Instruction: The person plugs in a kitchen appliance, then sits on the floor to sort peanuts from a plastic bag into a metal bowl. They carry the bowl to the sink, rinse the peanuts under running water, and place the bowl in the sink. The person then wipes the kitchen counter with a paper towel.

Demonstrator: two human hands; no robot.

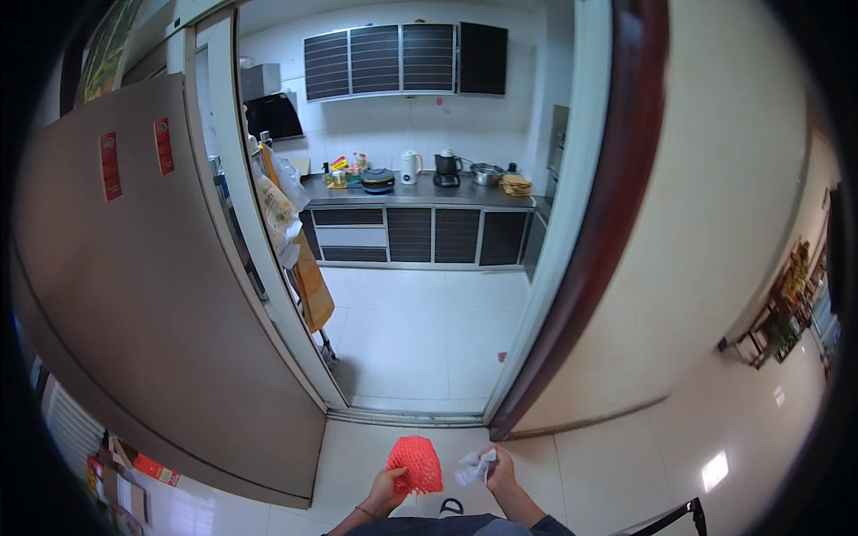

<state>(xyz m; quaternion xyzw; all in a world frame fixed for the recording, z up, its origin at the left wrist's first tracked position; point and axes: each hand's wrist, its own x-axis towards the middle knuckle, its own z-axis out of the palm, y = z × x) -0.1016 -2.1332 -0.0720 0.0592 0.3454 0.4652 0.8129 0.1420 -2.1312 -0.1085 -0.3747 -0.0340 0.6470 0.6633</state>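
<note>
My left hand (389,490) grips a red mesh foam sleeve (415,463), with its thumb over the near left part of it. To the right, my right hand (501,472) is closed on a crumpled white tissue or thin plastic piece (474,467). The two hands are apart, low in the view, in front of the kitchen doorway's floor track (415,419). Part of a dark sandal (452,506) shows between them.
A large grey-brown door panel (167,288) stands at the left; a dark red door frame (623,221) edges the right. Inside the kitchen, bags (278,208) hang on the left. A counter (415,195) holds a kettle (447,167) and a steel pot (486,175).
</note>
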